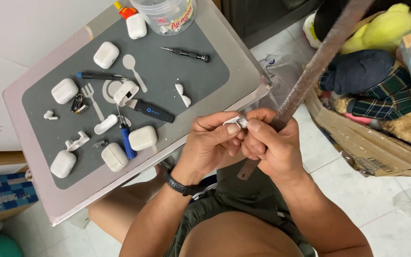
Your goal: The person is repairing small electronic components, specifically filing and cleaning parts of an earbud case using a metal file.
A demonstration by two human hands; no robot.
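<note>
My left hand (210,140) and my right hand (269,143) meet just off the table's near corner, above my lap. Between the fingertips of both hands sits a small white plastic piece (236,121), pinched mainly by my left thumb and forefinger. My right hand also grips a long, rusty flat metal file (310,71). It runs from the upper right down through my fist, and its lower end (246,172) sticks out below. Most of the white piece is hidden by my fingers.
A small table (243,62) carries a grey mat (167,76) with several white earbud cases (105,54), loose white shell parts (182,94), a black screwdriver (186,54), a blue-handled tool (127,143) and a clear plastic jar (165,14). A cardboard box (357,143) of plush toys and cloth stands on the tiled floor at right.
</note>
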